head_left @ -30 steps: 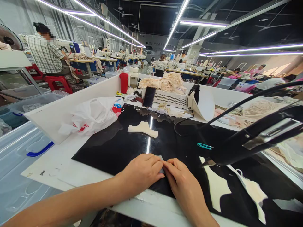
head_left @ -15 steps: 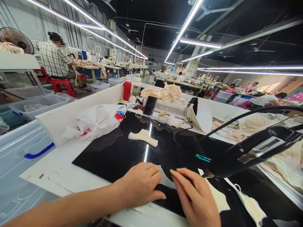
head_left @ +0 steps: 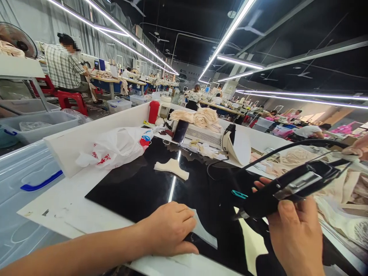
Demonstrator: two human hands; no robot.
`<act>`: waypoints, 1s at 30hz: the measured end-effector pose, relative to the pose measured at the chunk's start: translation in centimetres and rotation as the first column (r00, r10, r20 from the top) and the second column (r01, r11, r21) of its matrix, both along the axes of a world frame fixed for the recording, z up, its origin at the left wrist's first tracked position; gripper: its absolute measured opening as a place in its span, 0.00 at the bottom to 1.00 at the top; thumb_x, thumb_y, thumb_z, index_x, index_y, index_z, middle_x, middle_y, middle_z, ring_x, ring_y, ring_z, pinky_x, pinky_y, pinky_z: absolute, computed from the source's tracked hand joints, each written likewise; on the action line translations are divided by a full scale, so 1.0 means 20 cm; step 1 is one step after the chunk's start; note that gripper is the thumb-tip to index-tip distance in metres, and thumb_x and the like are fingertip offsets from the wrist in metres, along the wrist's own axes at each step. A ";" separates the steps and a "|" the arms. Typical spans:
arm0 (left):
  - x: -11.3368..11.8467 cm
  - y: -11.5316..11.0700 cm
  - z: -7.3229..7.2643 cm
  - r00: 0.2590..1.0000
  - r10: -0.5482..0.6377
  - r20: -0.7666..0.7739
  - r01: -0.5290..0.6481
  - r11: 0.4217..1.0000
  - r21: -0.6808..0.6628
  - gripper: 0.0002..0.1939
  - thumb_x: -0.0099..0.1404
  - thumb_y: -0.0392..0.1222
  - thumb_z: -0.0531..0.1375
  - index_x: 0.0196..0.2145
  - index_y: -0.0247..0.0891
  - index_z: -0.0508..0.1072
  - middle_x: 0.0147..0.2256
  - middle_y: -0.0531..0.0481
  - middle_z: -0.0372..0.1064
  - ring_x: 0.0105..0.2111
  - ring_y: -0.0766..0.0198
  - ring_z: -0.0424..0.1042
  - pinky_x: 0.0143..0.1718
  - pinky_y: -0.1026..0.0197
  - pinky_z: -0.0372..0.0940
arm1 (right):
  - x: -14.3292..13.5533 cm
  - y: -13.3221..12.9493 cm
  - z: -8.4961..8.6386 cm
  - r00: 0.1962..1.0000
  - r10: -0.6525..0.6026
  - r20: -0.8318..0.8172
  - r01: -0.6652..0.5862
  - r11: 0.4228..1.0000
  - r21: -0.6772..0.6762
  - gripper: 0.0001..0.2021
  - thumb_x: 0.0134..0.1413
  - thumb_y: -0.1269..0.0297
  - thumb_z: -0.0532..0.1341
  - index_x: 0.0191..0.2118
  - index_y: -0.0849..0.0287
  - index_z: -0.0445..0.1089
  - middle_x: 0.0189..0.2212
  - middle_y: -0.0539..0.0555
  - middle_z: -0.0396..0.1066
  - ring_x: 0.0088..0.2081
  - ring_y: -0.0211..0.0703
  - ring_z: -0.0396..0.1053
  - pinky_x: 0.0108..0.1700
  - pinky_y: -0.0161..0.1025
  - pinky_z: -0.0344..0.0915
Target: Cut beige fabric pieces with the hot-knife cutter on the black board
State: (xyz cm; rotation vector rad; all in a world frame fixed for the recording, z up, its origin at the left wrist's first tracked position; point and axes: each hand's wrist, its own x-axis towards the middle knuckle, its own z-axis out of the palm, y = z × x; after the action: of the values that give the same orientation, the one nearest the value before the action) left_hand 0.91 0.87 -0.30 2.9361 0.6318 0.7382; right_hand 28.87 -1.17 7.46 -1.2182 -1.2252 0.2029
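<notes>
My left hand [head_left: 169,230] rests on the black board [head_left: 123,184], fingers curled together over one end of a pale grey curved piece [head_left: 205,230] and pinning it. Part of that piece is hidden under the fingers. My right hand [head_left: 299,234] is wrapped around a black corded tool [head_left: 270,195] with a metal tip, thumb on the near side and fingertips on the far side. The tip points left, above a cream fabric piece [head_left: 254,241]. Another cream fabric piece [head_left: 171,168] lies farther back. Teal thread snips [head_left: 239,194] lie near the tool.
A white plastic bag [head_left: 120,147] lies at the left. Along the back stand a phone [head_left: 180,131], a red container [head_left: 154,111] and a stack of cream fabric [head_left: 198,117]. Fabric lies heaped at right, where another hand [head_left: 359,149] shows. The tool's black cable [head_left: 281,147] arches over the board.
My right hand has left the pale grey piece, moved right and closed around the black corded tool. My left hand stays on the piece. The view has shifted slightly.
</notes>
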 end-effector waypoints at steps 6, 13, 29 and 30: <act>0.00 0.00 0.00 1.000 0.003 -0.018 -0.003 1.000 0.014 0.26 0.72 0.62 0.61 0.47 0.33 0.74 0.54 0.37 0.77 0.52 0.49 0.77 0.50 0.52 0.72 | -0.17 0.06 0.04 0.939 0.137 -0.316 -0.129 0.991 0.047 0.26 0.52 0.48 0.73 0.54 0.50 0.71 0.39 0.49 0.75 0.35 0.43 0.74 0.40 0.44 0.76; -0.01 0.00 0.01 1.000 -0.013 -0.002 0.013 0.999 0.043 0.25 0.72 0.60 0.63 0.47 0.31 0.75 0.54 0.37 0.77 0.54 0.48 0.76 0.52 0.50 0.72 | -0.37 0.03 0.06 0.969 0.133 -0.210 -0.105 0.985 0.139 0.26 0.55 0.54 0.74 0.55 0.54 0.67 0.35 0.47 0.73 0.30 0.40 0.72 0.37 0.43 0.74; -0.01 -0.02 0.03 1.000 -0.001 0.000 0.001 0.991 0.132 0.27 0.70 0.61 0.65 0.46 0.31 0.74 0.52 0.39 0.78 0.51 0.50 0.77 0.47 0.52 0.72 | -0.55 0.18 -0.04 0.906 0.287 -0.310 -0.197 0.936 0.292 0.19 0.61 0.62 0.71 0.53 0.51 0.66 0.32 0.44 0.73 0.27 0.37 0.70 0.32 0.40 0.72; -0.01 -0.02 0.03 1.000 0.000 0.002 0.000 0.990 0.139 0.27 0.69 0.61 0.66 0.46 0.31 0.74 0.52 0.39 0.78 0.51 0.50 0.77 0.48 0.52 0.72 | -0.54 0.18 -0.04 0.906 0.289 -0.309 -0.197 0.935 0.295 0.19 0.61 0.62 0.71 0.54 0.51 0.66 0.32 0.44 0.73 0.27 0.37 0.70 0.32 0.40 0.72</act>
State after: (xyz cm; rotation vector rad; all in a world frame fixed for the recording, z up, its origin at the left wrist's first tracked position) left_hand 0.64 0.55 0.28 3.0602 0.6043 0.8170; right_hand 17.98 2.44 6.62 -0.7591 -1.0505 0.4149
